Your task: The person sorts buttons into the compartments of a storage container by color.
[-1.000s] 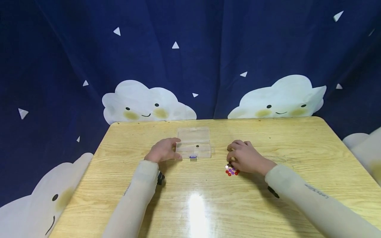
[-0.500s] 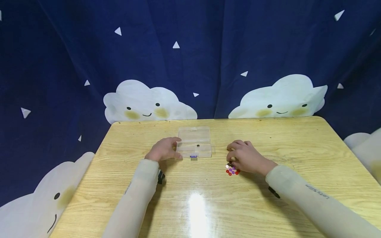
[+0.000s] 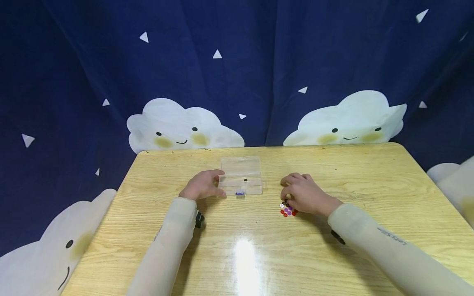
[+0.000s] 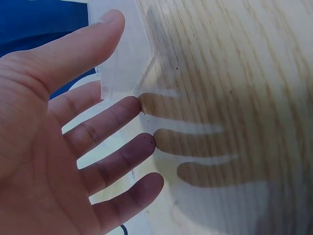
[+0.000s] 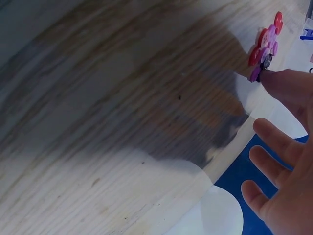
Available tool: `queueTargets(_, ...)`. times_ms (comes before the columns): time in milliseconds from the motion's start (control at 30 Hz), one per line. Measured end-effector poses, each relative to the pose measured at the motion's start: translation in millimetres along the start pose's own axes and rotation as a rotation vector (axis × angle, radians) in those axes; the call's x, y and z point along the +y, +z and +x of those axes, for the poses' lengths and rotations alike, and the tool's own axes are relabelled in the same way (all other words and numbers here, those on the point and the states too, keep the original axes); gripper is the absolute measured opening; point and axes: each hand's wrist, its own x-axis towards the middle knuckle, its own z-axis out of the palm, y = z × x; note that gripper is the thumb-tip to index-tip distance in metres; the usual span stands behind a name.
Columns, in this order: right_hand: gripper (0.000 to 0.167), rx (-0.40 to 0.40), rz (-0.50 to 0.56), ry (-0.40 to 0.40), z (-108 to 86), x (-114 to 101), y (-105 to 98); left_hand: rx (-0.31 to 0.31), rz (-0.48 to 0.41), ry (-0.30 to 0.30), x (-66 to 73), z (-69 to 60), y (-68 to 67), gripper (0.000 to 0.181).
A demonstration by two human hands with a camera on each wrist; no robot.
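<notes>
A clear plastic case (image 3: 242, 187) lies with its lid (image 3: 240, 165) raised toward the back; one small black button (image 3: 245, 180) is inside. My left hand (image 3: 203, 185) is at its left end, fingers relaxed and spread, thumb near the front corner and a finger by the hinge side. My right hand (image 3: 305, 193) bends over a cluster of small round buttons, red (image 3: 285, 215), purple (image 3: 289, 213), white (image 3: 282, 205) and black. The right thumb (image 5: 281, 83) and index finger appear to pinch a black button at the cluster's edge; the index tip is mostly hidden.
All of this lies on a light wooden table (image 3: 237, 230), with a bright glare patch near the front. A dark blue curtain (image 3: 259, 74) with white clouds hangs behind the far edge. The case's blue latch (image 3: 240, 194) faces the front.
Both hands stay almost in place. The case and the buttons have not visibly moved; the head view shifts only slightly.
</notes>
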Motion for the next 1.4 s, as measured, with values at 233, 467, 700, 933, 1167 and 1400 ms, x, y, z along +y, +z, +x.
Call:
queueTargets(233,0.014,-0.008,-0.010,0.020,0.9,0.1,1.5,0.000,-0.017,0.001,1.0,-1.3,-1.4,0.078)
queueTargets(467,0.013,0.019,-0.001,0.056,0.9,-2.8,1.6,0.001,-0.022,0.004,-0.3,-1.4,-0.7,0.078)
queueTargets(700,0.013,0.024,-0.003,0.072,2.2,-5.8,1.1,0.004,-0.026,0.001,0.3,-2.1,-0.4,0.079)
queueTargets(933,0.019,0.030,0.020,0.081,2.9,-5.1,1.8,0.000,-0.032,0.007,-0.1,-1.9,-0.9,0.079)
queueTargets(1167,0.012,0.022,-0.005,0.073,3.2,-5.4,2.1,0.005,-0.036,0.006,-1.6,-1.2,-1.0,0.079)
queueTargets(1400,0.015,0.081,-0.079,0.012,4.4,-6.7,2.6,0.001,-0.042,-0.001,-1.6,0.5,0.6,0.079)
